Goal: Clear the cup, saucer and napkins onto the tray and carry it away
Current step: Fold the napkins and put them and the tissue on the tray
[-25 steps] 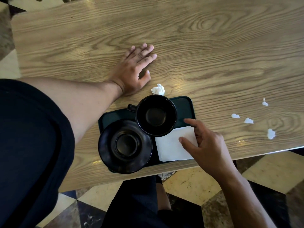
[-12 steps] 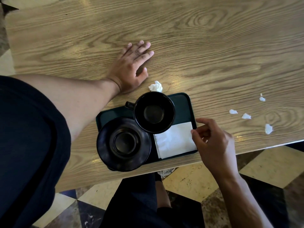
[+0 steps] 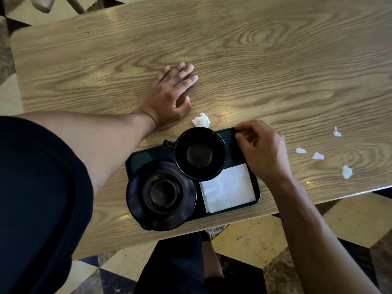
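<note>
A dark tray (image 3: 148,158) lies at the table's near edge. On it stand a black cup (image 3: 199,153), a black saucer (image 3: 160,195) overhanging its left front, and a flat white napkin (image 3: 228,187). A crumpled napkin ball (image 3: 201,120) lies on the wood just behind the tray. My left hand (image 3: 169,96) rests flat on the table, fingers spread, left of that ball. My right hand (image 3: 262,149) hovers over the tray's far right corner, fingers curled, a little blurred; I see nothing held in it.
Several small white paper scraps (image 3: 317,156) lie on the wooden table (image 3: 275,60) to the right, one larger scrap (image 3: 347,171) near the front edge. Checkered floor tiles (image 3: 350,221) show below the table edge. My legs are under the table.
My right hand let go of the flat napkin and moved up from the tray's front right to its far right corner. The left hand stays flat.
</note>
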{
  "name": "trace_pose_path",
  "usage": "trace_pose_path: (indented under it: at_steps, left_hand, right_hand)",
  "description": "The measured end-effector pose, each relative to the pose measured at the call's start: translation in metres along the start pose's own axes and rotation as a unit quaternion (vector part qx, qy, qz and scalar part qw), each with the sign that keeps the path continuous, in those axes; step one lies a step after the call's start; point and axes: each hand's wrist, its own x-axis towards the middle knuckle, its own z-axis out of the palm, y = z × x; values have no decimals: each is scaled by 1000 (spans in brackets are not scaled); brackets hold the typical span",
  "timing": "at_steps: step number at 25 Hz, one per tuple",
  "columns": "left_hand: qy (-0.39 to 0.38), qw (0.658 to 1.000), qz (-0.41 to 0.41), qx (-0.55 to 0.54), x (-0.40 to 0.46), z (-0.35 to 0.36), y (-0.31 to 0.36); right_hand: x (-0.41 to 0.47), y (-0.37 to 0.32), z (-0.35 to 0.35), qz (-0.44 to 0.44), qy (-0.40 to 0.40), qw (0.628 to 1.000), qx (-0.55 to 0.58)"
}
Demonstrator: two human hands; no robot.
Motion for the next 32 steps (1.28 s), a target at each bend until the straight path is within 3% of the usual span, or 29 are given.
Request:
trace_pose_path:
  at_steps: [4, 9, 12, 16, 19, 24, 32]
  left_hand:
    - [-10, 1000, -3, -1, -1, -1, 1]
    - [-12, 1000, 0, -1, -1, -1, 0]
    - [-11, 1000, 1, -4, -1, 0, 0]
    - [0, 1000, 4, -2, -1, 1, 0]
    - [1, 1000, 1, -2, -2, 2, -1]
    - [9, 1000, -1, -10, -1, 3, 0]
    - [18, 1000, 0, -17, -1, 4, 0]
  right_hand:
    - [60, -13, 11, -137, -109, 984, -38]
    - [81, -27, 26, -192, -267, 941, -76]
    - [77, -25, 27, -183, -242, 950, -80]
    - [56, -19, 9, -108, -93, 990, -10]
    - [15, -9, -13, -64, -16, 998, 22]
    - [-44, 5, -16, -31, -12, 999, 18]
    - [-50, 12, -3, -44, -37, 998, -9]
